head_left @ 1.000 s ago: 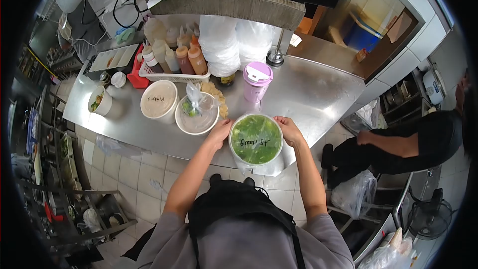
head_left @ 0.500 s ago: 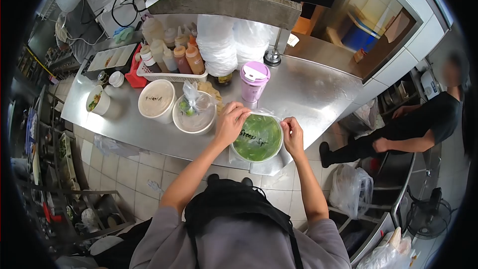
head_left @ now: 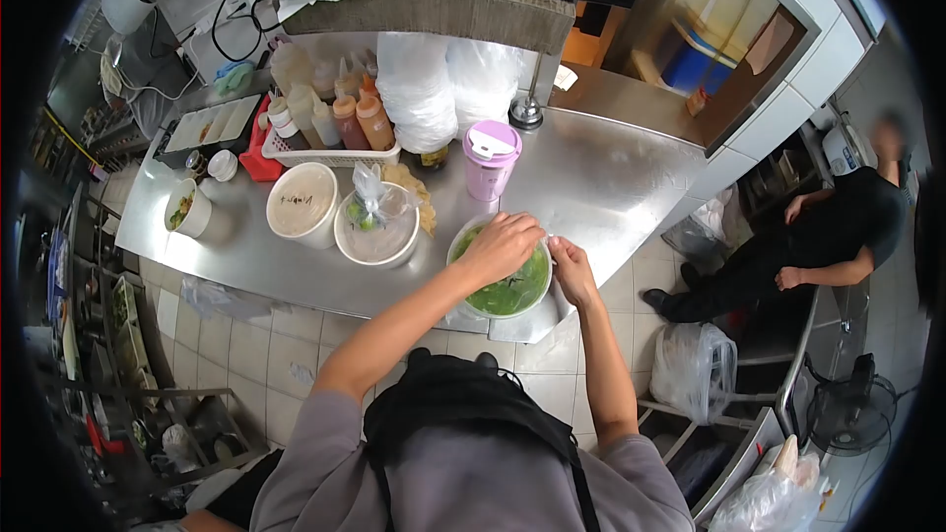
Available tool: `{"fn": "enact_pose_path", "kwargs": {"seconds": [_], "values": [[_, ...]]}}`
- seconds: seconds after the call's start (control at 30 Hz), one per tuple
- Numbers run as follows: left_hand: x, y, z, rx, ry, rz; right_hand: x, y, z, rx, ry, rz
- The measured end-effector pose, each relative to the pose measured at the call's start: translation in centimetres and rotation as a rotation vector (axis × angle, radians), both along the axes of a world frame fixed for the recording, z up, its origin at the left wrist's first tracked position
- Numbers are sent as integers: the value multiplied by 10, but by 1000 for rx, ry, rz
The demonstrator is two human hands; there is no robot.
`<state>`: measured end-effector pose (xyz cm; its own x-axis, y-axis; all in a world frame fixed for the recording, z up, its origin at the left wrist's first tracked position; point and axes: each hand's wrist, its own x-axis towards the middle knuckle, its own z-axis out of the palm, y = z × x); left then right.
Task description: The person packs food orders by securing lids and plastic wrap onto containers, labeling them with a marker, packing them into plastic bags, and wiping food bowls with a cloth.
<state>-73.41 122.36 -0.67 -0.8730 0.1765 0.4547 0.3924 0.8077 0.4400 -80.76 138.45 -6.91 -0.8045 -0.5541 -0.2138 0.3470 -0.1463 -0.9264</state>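
Green with its contents, the round bowl (head_left: 505, 316) is at the desk's (head_left: 621, 172) front edge, toward the right end. The left hand (head_left: 504, 249) reaches across its top to the far right rim, fingers bunched together; the right hand (head_left: 572, 269) is just beside, thumb and forefinger drawn together at that rim. I cannot tell whether either is clamped on anything. I judge the step in hand to be fine work at the rim; the next move seems to call for a light pinch with the bowl level, given the edge so near. Farther left along the front edge are a tub (head_left: 367, 245) topped by a knotted clear bag (head_left: 371, 199) and a lidded tub (head_left: 296, 195). Beyond the bowl stands a purple cup (head_left: 491, 166); toward the back edge, squeeze bottles (head_left: 374, 124) fill a white basket (head_left: 335, 157).
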Motion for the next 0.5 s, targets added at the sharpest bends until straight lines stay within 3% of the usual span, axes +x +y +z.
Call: {"fn": "enact_pose_path", "kwargs": {"seconds": [0.07,0.17,0.27,0.37,0.5], "values": [[-1,1,-7,-14,15,3,12,2,8,-187,-195,-25],[-2,0,-7,-6,9,-8,16,6,5,-117,-108,33],[-3,3,-5,-6,-18,-37,-3,2,-29,107,205,-8],[-4,4,0,-16,-37,-57,-4,-14,-23,624,689,-296],[-9,2,0,-56,-15,-96,-31,-24,-33,575,650,-306]]}}
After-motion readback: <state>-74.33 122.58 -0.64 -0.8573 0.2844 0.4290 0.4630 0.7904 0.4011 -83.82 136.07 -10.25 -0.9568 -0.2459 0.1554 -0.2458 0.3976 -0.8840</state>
